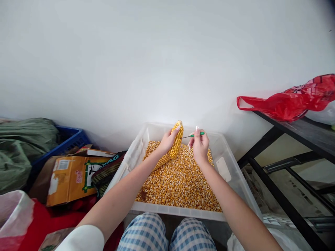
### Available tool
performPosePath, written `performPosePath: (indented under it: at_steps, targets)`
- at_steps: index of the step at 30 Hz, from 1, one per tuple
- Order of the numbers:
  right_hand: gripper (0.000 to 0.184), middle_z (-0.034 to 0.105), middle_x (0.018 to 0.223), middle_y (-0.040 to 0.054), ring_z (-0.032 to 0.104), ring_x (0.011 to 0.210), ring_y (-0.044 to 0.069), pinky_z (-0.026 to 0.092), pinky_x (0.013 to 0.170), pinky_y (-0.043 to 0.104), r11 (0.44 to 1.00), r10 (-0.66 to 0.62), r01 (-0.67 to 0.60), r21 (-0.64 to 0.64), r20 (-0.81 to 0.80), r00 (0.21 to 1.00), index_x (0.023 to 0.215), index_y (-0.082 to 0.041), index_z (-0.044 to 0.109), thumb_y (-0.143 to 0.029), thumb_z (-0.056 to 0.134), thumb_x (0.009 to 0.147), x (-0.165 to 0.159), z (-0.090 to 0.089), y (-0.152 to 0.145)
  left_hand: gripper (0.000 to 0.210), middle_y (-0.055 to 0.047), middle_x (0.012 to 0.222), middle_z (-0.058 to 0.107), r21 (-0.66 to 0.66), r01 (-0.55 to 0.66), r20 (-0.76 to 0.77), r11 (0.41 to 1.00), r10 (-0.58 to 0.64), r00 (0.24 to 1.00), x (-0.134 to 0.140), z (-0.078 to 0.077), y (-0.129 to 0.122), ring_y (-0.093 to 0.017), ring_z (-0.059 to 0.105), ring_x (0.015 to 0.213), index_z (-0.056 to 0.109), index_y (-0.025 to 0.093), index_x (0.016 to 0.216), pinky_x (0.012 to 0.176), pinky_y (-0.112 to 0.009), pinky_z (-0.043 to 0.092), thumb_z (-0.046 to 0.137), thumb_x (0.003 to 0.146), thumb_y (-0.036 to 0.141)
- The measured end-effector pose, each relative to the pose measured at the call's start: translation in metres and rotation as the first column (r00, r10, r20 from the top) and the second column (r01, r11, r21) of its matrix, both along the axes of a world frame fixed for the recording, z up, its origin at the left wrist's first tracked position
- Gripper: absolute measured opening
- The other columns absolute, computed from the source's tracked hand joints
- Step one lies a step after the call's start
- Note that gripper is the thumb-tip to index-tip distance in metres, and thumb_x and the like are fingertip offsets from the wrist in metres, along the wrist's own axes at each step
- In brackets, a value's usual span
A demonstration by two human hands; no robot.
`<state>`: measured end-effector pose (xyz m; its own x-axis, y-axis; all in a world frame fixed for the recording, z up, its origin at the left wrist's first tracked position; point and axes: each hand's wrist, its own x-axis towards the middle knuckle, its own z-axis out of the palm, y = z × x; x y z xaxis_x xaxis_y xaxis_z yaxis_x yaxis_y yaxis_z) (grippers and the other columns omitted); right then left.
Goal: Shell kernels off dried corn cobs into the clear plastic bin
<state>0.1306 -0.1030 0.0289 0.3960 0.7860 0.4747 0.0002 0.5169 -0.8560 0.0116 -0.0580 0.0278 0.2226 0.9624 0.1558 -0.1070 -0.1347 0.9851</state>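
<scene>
My left hand (168,141) is wrapped round an ear of corn (177,141), tilted with its pale tip up. My right hand (200,143) pinches the green handle of a thin metal screwdriver-like tool (193,135), whose shaft points left at the ear's side. Whether its tip touches the kernels I cannot tell. Below both hands, loose corn kernels (180,184) fill much of a translucent plastic bin (237,181). A second ear of corn (161,162) lies on the kernels, partly hidden by my left forearm.
A flattened orange carton (72,179), a blue crate (75,139) and green cloth or sacking (28,143) are on the left. To the right stands a black metal frame table (274,130) with a red plastic bag (282,104) on it. A white wall (162,62) rises behind the bin.
</scene>
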Motion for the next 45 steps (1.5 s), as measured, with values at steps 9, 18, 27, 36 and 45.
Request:
performPosePath:
  at_steps: [9, 18, 27, 36, 45]
  targets:
    - [0.026, 0.056, 0.054, -0.0023, 0.055, 0.048, 0.008, 0.045, 0.051, 0.019, 0.989, -0.091, 0.052, 0.138, 0.295, 0.951, 0.076, -0.017, 0.05, -0.04, 0.046, 0.087, -0.005, -0.006, -0.008, 0.05, -0.002, 0.067, 0.055, -0.008, -0.001, -0.015, 1.0, 0.0, 1.0, -0.002, -0.001, 0.003, -0.014, 0.05, 0.06, 0.058, 0.014, 0.085, 0.055, -0.024, 0.039, 0.043, 0.078, 0.062]
    - [0.031, 0.056, 0.052, -0.0028, 0.056, 0.048, 0.009, 0.048, 0.053, 0.021, 1.0, -0.002, -0.001, 0.025, 0.115, 0.993, 0.08, -0.016, 0.049, -0.046, 0.043, 0.087, -0.011, -0.009, -0.007, 0.053, -0.003, 0.073, 0.057, 0.099, -0.085, -0.122, 0.991, 0.097, 0.988, -0.002, -0.007, 0.005, -0.015, 0.052, 0.067, 0.058, 0.014, 0.087, 0.061, -0.025, 0.04, 0.04, 0.079, 0.063]
    - [0.043, 0.048, 0.04, -0.0055, 0.044, 0.031, 0.008, 0.035, 0.033, 0.018, 0.976, 0.116, -0.141, -0.163, -0.154, 0.981, 0.071, -0.018, 0.044, -0.06, 0.047, 0.079, 0.003, -0.004, 0.008, 0.047, -0.002, 0.076, 0.06, 0.372, 0.027, -0.36, 0.928, 0.118, 0.925, -0.009, 0.002, -0.001, -0.017, 0.053, 0.072, 0.058, 0.015, 0.09, 0.068, -0.026, 0.041, 0.043, 0.081, 0.058]
    - [0.038, 0.049, 0.042, -0.0054, 0.045, 0.033, 0.007, 0.037, 0.034, 0.017, 0.987, 0.108, -0.119, -0.106, -0.111, 0.988, 0.073, -0.017, 0.046, -0.054, 0.049, 0.08, 0.005, -0.003, 0.007, 0.051, -0.004, 0.082, 0.061, 0.237, -0.041, -0.256, 0.971, 0.103, 0.961, -0.008, -0.004, 0.009, -0.019, 0.055, 0.078, 0.059, 0.014, 0.093, 0.069, -0.027, 0.041, 0.04, 0.081, 0.059]
    - [0.037, 0.049, 0.045, -0.0059, 0.045, 0.034, 0.006, 0.038, 0.035, 0.016, 0.992, 0.102, -0.1, -0.081, 0.012, 0.995, 0.075, -0.017, 0.047, -0.053, 0.049, 0.081, -0.002, -0.006, 0.002, 0.052, -0.002, 0.075, 0.059, 0.185, -0.049, -0.263, 0.982, 0.097, 0.96, -0.003, -0.003, 0.005, -0.018, 0.054, 0.072, 0.058, 0.014, 0.085, 0.064, -0.026, 0.041, 0.039, 0.08, 0.062]
